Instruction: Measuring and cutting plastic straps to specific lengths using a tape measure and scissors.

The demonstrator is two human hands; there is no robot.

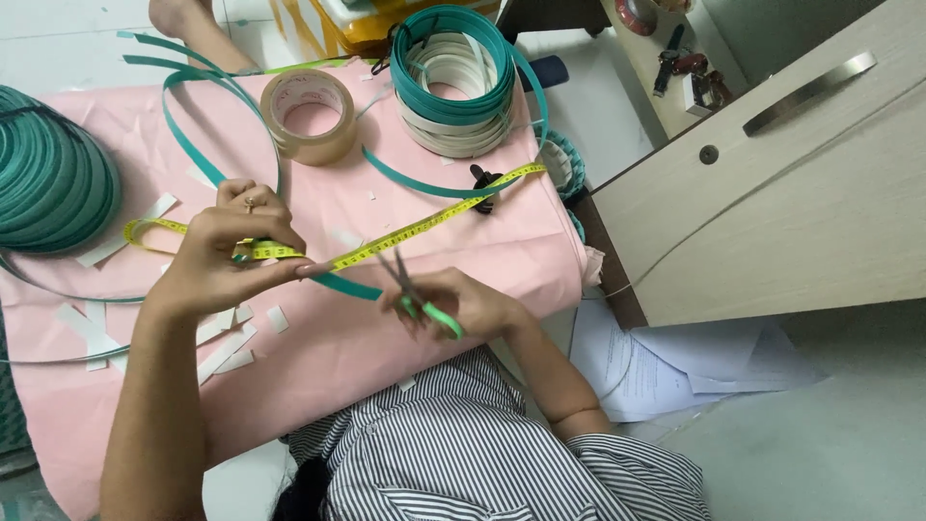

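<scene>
The left hand [227, 253] pinches a yellow measuring tape [424, 220] together with a flat teal plastic strap [340, 284]; the right hand [461, 304] grips green-handled scissors [413, 289], blades parted just beside that pinch. Keeping the strap taut and the blades square to it should give a clean cut.

A yellow measuring tape [424, 224] and a teal strap [340, 285] are being pinched together by the left hand [227, 256] over the pink cloth [338, 357]. Green-handled scissors [413, 289] are being held open at the strap by the right hand [463, 304].
</scene>
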